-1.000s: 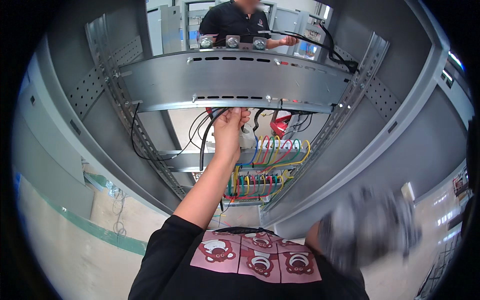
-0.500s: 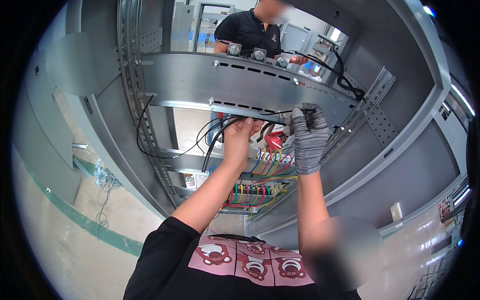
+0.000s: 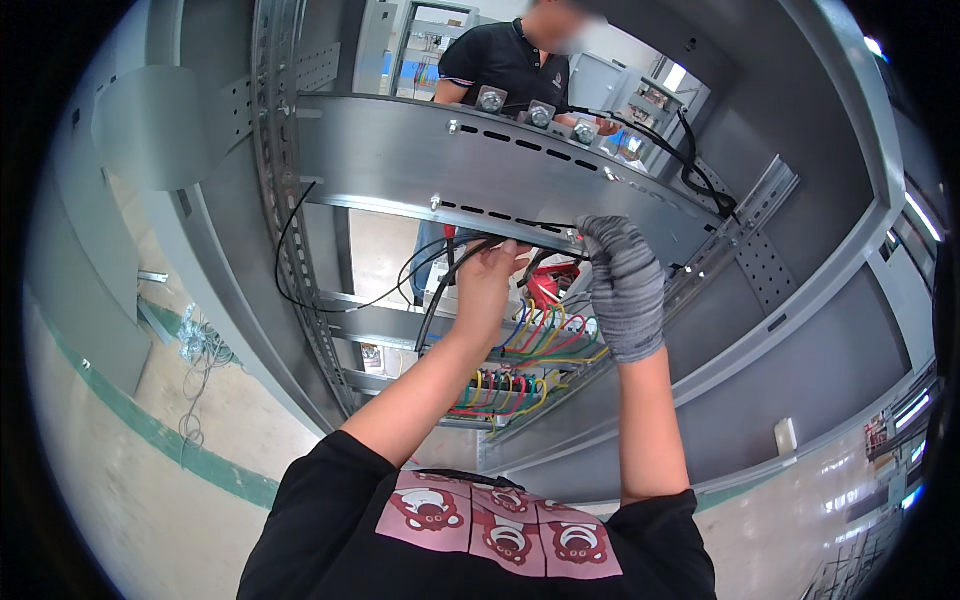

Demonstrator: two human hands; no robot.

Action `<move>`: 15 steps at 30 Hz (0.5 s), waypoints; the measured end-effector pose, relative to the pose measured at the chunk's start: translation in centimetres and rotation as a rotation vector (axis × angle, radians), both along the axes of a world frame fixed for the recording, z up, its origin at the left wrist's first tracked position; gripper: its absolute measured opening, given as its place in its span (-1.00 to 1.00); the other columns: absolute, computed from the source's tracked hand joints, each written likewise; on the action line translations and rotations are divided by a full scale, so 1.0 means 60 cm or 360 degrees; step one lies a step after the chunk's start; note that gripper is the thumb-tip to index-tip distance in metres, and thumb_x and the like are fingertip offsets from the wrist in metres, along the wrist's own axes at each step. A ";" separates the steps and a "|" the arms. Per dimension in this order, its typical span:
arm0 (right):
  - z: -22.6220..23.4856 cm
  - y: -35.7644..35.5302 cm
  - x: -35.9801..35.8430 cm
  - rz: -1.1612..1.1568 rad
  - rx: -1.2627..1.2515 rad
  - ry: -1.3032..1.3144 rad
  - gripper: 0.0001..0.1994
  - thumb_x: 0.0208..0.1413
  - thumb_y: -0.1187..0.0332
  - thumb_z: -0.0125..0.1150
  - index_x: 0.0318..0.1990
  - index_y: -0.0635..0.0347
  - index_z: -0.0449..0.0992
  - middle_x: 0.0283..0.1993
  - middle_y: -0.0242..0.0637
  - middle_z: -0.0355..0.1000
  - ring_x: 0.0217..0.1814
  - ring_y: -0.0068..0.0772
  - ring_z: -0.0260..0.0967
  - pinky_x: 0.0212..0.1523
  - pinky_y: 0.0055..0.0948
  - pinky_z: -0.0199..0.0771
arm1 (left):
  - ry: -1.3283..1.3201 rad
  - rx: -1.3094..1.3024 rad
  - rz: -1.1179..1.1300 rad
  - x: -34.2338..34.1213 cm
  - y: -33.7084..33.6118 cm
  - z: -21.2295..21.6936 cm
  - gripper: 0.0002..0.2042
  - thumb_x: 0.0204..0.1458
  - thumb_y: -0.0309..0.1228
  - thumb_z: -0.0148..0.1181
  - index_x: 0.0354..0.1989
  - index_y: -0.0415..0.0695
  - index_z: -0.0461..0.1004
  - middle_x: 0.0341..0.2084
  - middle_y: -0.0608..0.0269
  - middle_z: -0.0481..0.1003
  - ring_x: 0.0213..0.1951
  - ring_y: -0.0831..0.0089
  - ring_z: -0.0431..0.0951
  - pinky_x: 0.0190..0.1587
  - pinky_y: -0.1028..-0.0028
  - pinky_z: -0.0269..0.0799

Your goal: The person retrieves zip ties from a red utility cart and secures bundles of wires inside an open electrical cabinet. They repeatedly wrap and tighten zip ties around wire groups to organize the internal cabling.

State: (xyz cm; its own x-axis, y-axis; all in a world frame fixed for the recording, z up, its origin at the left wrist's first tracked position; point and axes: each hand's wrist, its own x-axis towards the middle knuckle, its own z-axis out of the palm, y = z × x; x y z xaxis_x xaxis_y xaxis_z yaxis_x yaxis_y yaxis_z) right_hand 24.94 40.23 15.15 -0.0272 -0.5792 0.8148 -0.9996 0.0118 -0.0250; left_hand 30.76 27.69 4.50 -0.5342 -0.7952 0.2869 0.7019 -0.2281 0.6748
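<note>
Bare fingers of my left hand [image 3: 487,285] close around a bundle of black cables [image 3: 455,275] just under the lower edge of a grey metal crossplate [image 3: 400,160]. My right hand [image 3: 627,295], in a grey striped knit glove, is closed at the same edge, a little to the right. A thin black strip [image 3: 548,224] runs along the plate edge to its curled fingertips, where its end is hidden. Below and between the hands sits a red object [image 3: 543,287], partly hidden by dark cables.
Coloured wires [image 3: 545,330] and a terminal row [image 3: 500,385] lie lower in the cabinet. Slotted rails [image 3: 275,130] stand at both sides. Bolted tabs [image 3: 540,115] line the plate's top edge. Behind it stands another person [image 3: 500,60] beside black cables [image 3: 690,160].
My gloved right hand has turned, with its back now more in view, and sits closer to the plate edge. The left hand keeps its hold on the cables. The view has shifted slightly.
</note>
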 end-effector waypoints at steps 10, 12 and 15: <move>0.011 0.015 0.010 -0.0150 0.0447 0.0600 -0.55 -0.13 0.48 0.13 0.03 0.16 0.44 0.00 -0.10 0.42 0.01 -0.08 0.41 0.06 -0.24 0.42 | 0.0127 0.0089 -0.0043 -0.001 -0.001 -0.004 -0.87 0.19 -0.49 0.00 -0.14 -0.23 0.38 -0.22 0.23 0.49 -0.19 0.50 0.51 -0.04 0.49 0.46; 0.011 0.016 0.007 -0.0110 0.0470 0.0592 -0.56 -0.12 0.49 0.11 0.03 0.15 0.44 0.01 -0.09 0.42 0.01 -0.08 0.41 0.06 -0.25 0.42 | 0.0144 0.0092 -0.0034 -0.001 0.000 -0.001 -0.86 0.19 -0.49 0.00 -0.13 -0.23 0.37 -0.22 0.23 0.49 -0.19 0.50 0.51 -0.03 0.49 0.46; 0.009 0.002 -0.001 -0.0014 0.0520 0.0532 -0.57 -0.11 0.50 0.09 0.03 0.14 0.45 0.01 -0.08 0.42 0.02 -0.09 0.41 0.07 -0.27 0.41 | 0.0114 0.0084 -0.0021 -0.001 0.000 -0.004 -0.86 0.19 -0.49 0.00 -0.12 -0.23 0.37 -0.21 0.24 0.49 -0.17 0.50 0.51 -0.03 0.49 0.45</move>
